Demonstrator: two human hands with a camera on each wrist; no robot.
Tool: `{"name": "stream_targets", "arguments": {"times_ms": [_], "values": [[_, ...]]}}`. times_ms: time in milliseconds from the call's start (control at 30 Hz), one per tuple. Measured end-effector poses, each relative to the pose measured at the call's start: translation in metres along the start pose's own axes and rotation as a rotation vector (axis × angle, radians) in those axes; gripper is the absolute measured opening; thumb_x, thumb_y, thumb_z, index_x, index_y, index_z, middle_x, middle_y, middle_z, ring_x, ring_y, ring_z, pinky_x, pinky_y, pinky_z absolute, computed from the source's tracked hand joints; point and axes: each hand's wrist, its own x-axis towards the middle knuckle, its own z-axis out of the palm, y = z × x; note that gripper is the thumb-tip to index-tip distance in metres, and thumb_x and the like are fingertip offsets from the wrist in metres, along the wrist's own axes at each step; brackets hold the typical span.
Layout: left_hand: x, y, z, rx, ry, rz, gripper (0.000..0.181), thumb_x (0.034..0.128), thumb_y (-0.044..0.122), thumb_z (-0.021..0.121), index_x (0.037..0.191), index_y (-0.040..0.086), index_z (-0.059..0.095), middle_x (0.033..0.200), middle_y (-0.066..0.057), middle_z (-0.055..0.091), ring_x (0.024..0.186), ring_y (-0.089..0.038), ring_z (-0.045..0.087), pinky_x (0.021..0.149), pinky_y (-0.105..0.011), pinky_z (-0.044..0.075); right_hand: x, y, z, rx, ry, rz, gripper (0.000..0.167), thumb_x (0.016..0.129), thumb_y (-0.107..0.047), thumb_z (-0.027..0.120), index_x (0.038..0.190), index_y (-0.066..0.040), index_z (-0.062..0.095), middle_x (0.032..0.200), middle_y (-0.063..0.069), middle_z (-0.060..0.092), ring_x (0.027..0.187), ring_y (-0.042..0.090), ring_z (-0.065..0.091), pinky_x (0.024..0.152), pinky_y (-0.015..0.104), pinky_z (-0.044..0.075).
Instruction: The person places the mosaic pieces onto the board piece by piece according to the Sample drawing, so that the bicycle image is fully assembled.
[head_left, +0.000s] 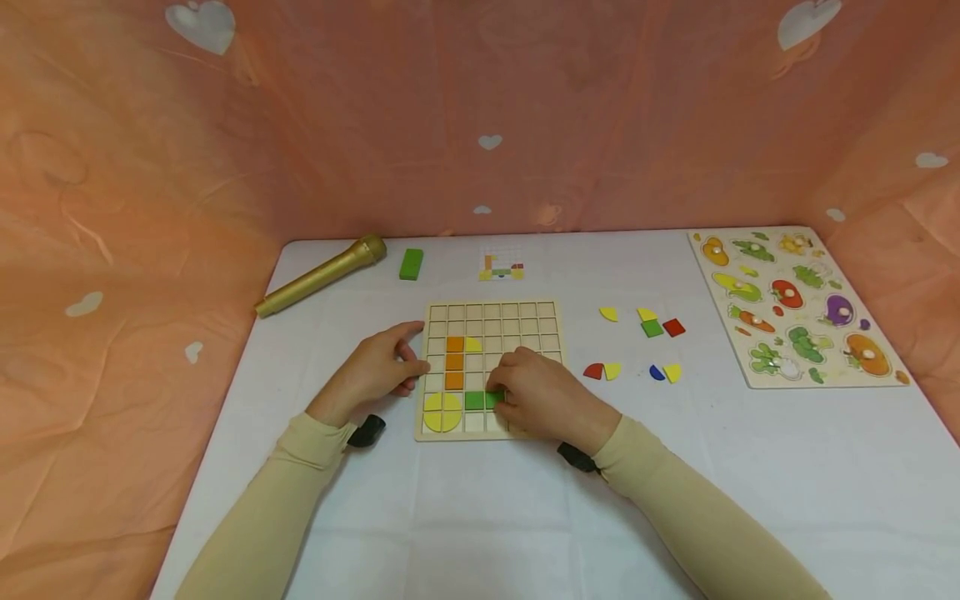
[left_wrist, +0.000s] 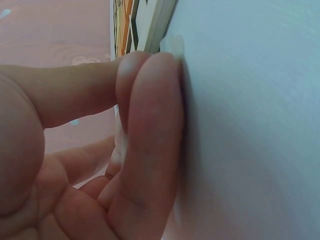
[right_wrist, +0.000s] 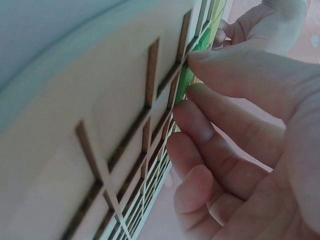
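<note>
A wooden grid board (head_left: 540,329) holds three orange squares (head_left: 454,362) in a column, a yellow quarter piece (head_left: 472,344) beside the top one, and a yellow circle (head_left: 442,412) of quarter pieces at lower left. Right of the circle's top lies a green square (head_left: 476,401). Thumb and fingertips of my right hand (head_left: 551,396) pinch another green square (head_left: 492,400) adjoining it; the right wrist view shows this green piece (right_wrist: 184,84) between them, low in the grid. My left hand (head_left: 375,362) touches the board's left edge, fingers relaxed; in the left wrist view its fingertips (left_wrist: 155,75) rest against the table.
Right of the board lie loose yellow (head_left: 609,314), green (head_left: 652,328), red (head_left: 674,327) and blue (head_left: 657,373) pieces. A vegetable puzzle (head_left: 761,321) lies far right. Behind the board are a pattern card (head_left: 501,273), a green block (head_left: 411,264) and a gold microphone (head_left: 322,275).
</note>
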Motion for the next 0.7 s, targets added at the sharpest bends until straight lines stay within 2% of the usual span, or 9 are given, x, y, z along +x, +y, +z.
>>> {"name": "stream_targets", "arguments": {"times_ms": [433,567,700], "values": [[0.0,0.0,0.0,0.013,0.008,-0.019,0.077,0.1011,0.015,0.077,0.168,0.014,0.039,0.104,-0.013,0.064,0.071,-0.018,0.068,0.068,-0.028,0.064,-0.002,0.005,-0.006,0.026,0.015,0.011,0.016,0.095,-0.013,0.075,0.108,-0.015,0.084,0.103,-0.003,0.074,0.1,0.017,0.061,0.083,0.031,0.057],[0.0,0.0,-0.002,0.023,0.006,-0.008,0.077,0.101,0.015,0.077,0.168,0.013,0.038,0.103,-0.013,0.064,0.072,-0.017,0.068,0.068,-0.028,0.064,-0.007,0.016,-0.019,0.046,0.046,0.067,0.015,0.097,-0.016,0.077,0.11,-0.012,0.083,0.105,-0.001,0.075,0.104,0.019,0.063,0.086,0.035,0.059],[0.0,0.0,0.0,0.008,-0.003,-0.011,0.078,0.101,0.015,0.077,0.168,0.014,0.037,0.104,-0.013,0.063,0.072,-0.018,0.068,0.069,-0.028,0.063,-0.02,0.038,-0.034,0.029,0.08,0.15,0.017,0.099,-0.016,0.076,0.112,-0.007,0.083,0.109,0.003,0.076,0.109,0.023,0.065,0.095,0.041,0.059]]}}
